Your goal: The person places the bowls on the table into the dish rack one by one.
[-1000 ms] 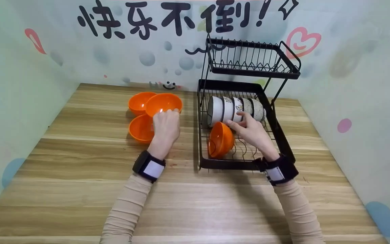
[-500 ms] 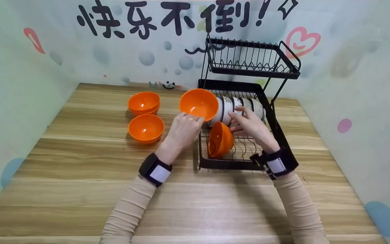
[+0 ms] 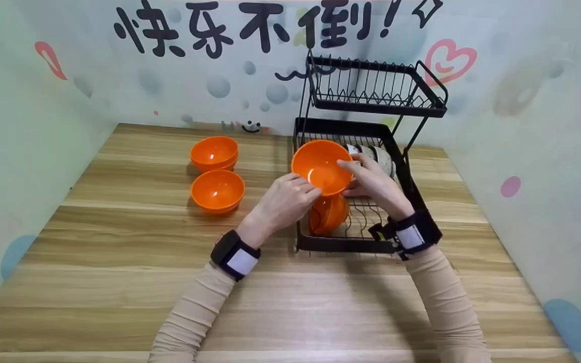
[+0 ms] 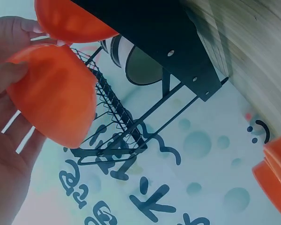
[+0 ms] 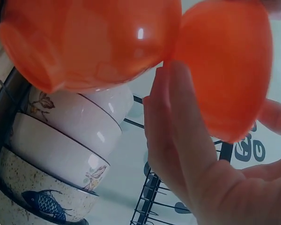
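Observation:
An orange bowl (image 3: pixel 321 164) is held over the dish rack (image 3: pixel 348 244), its open side facing the head camera. My left hand (image 3: pixel 288 199) pinches its near rim with curled fingers. On the right rim, my right hand (image 3: pixel 379 184) grips it, thumb inside and fingers underneath; in the right wrist view these fingers (image 5: pixel 187 117) lie along the bowl's outer wall. Just below, a second orange bowl (image 3: pixel 328 217) stands on its side in the rack, partly hidden by the held one. Behind the right hand, a row of patterned white and speckled bowls (image 3: pixel 384 161) is mostly covered.
Two nested orange bowls (image 3: pixel 215 151) and another orange bowl (image 3: pixel 218 191) sit on the wooden table (image 3: pixel 119 262) at left. The rack's upper tier (image 3: pixel 376 85) rises at the back. Printed walls (image 3: pixel 220 85) enclose the table on three sides.
My left hand has carried the orange bowl rightward from the group on the table to over the rack. My right hand, earlier beside the patterned bowls, now grips its rim too.

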